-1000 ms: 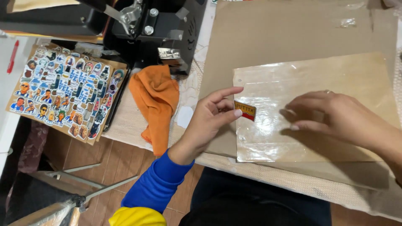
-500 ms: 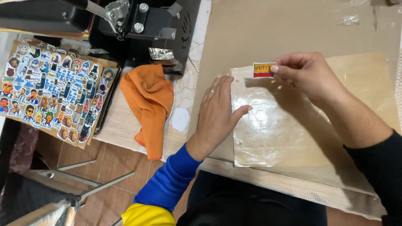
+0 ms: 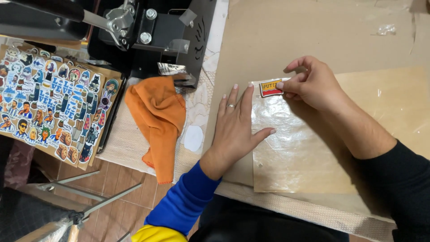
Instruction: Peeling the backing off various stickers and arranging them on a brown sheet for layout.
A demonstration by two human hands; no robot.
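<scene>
Now the right hand (image 3: 313, 85) pinches a small yellow-and-red sticker (image 3: 271, 88) by its edge, right at the top-left corner of the clear plastic sheet (image 3: 304, 152). Left hand (image 3: 235, 130) lies flat and open, fingers spread, pressing the sheet's left edge. Off left: an orange cloth (image 3: 156, 121) and a crowded, colourful sticker sheet (image 3: 45, 107).

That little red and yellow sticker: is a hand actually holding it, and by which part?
Yes. The right hand pinches the small sticker by its right edge, at the clear sheet's top left corner. The left hand lies flat, holding nothing.
</scene>
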